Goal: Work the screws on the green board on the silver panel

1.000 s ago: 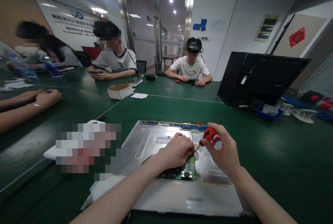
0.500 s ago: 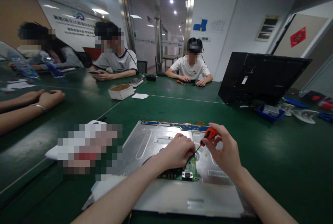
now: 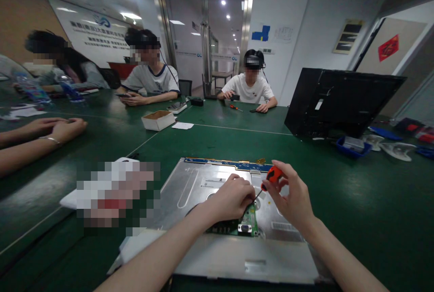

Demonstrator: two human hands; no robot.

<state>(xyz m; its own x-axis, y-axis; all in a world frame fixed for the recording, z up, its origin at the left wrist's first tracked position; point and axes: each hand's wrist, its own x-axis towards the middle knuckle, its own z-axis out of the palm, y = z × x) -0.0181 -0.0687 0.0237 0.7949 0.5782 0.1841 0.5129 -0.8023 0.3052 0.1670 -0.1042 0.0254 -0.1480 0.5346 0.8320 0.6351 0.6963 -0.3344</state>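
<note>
A screwdriver (image 3: 273, 175) with a red and black handle slants down to the left, its handle in the fingers of my right hand (image 3: 293, 197). Its thin shaft ends at the fingertips of my left hand (image 3: 233, 197), which is closed in a pinch; what those fingers hold is hidden. Both hands are above a silvery metal display panel (image 3: 186, 188) lying flat before me. Under my left hand sits a green circuit board (image 3: 251, 215) with a connector port (image 3: 244, 228) at its near edge. Along the panel's far edge runs a blue circuit strip (image 3: 224, 163).
A black monitor (image 3: 339, 102) stands at the right, beside a blue tray (image 3: 354, 148). Further off are an open white box (image 3: 158, 121) and a paper slip (image 3: 183, 125). Another person's hands (image 3: 64, 128) rest on the left. Two persons sit across the green table (image 3: 220, 143).
The right hand has turned the screwdriver's handle slightly, while my left hand stays in place. Across the table, one person has raised a small dark object.
</note>
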